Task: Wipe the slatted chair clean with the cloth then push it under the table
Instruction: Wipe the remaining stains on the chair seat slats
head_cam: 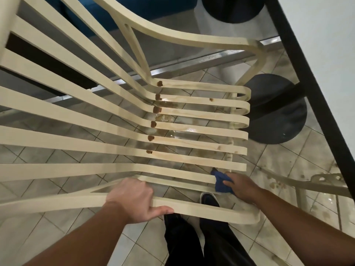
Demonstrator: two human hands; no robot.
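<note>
The cream slatted chair [99, 116] fills the view, its seat slats running to the right. Brown blobs [154, 110] sit in a row where the seat meets the back, with brownish smears along several slats. My left hand [134, 200] grips the near armrest, thumb underneath. My right hand [241, 186] holds a blue cloth [221, 182] pressed against the front end of the nearest seat slats. The white table with a black edge [307, 77] runs along the right side.
The table's dark round base [276, 110] stands just beyond the chair's front edge; another dark base [232, 8] is at the top. The tiled floor [288, 166] is wet and stained under the chair. My dark shoes [209, 199] stand beside the armrest.
</note>
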